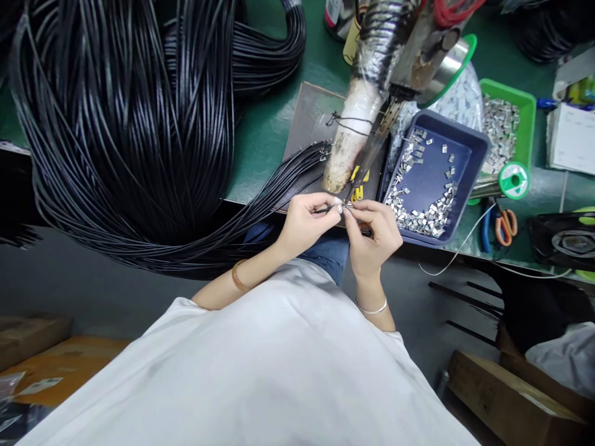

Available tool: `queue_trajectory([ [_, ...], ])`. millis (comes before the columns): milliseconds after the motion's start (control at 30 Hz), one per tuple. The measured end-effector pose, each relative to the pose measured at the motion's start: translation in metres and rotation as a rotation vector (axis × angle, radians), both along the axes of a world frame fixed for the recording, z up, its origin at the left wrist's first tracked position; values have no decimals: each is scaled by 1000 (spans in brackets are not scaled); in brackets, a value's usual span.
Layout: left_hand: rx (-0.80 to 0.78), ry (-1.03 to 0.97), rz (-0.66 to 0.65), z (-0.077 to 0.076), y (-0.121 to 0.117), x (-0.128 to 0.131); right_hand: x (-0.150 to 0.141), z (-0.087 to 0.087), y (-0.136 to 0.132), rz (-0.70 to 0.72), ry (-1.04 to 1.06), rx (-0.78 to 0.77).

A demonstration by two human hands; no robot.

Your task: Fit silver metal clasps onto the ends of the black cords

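Note:
In front of the bench edge, both hands meet fingertip to fingertip. My left hand [307, 224] is closed in a pinch on the end of a thin black cable [321, 210]. Something white covers its fingertips. My right hand [375, 234] is also closed, its thumb and forefinger pinching a small metal connector [348, 205] at the cable's tip; the fingers partly hide it. Just above the fingertips are a soldering tool's narrow tip [367, 162] and a yellow piece [357, 186]. Beside my right hand stands a blue bin [481, 148] holding many small metal shells [425, 222].
A large bundle of black cables [134, 136] hangs over the bench at left. A wrapped duct [356, 124] slants down ahead. Rightward are a green bin [527, 118], a solder spool [514, 180], orange-handled pliers [506, 227] and a small fan [574, 241]. Cardboard boxes [511, 396] stand below.

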State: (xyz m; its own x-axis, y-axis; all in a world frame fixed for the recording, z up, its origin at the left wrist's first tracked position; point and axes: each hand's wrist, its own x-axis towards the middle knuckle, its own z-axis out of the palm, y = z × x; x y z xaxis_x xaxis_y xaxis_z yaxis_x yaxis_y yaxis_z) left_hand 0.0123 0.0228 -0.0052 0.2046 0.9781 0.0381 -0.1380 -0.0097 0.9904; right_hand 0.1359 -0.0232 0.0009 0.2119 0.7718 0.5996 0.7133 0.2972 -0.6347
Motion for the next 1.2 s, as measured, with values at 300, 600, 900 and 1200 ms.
queue_trajectory([
  [300,-58,-35,-104,2,1,-4,3,-4,-4,61,-110,95],
  [600,-224,-78,-223,9,-6,-8,11,5,-9,67,148,-154],
  [900,-229,-109,-280,8,-8,-13,19,16,-19,140,-355,-153],
  [1200,-359,-296,-187,4,-7,-8,21,7,-18,-29,-88,28],
])
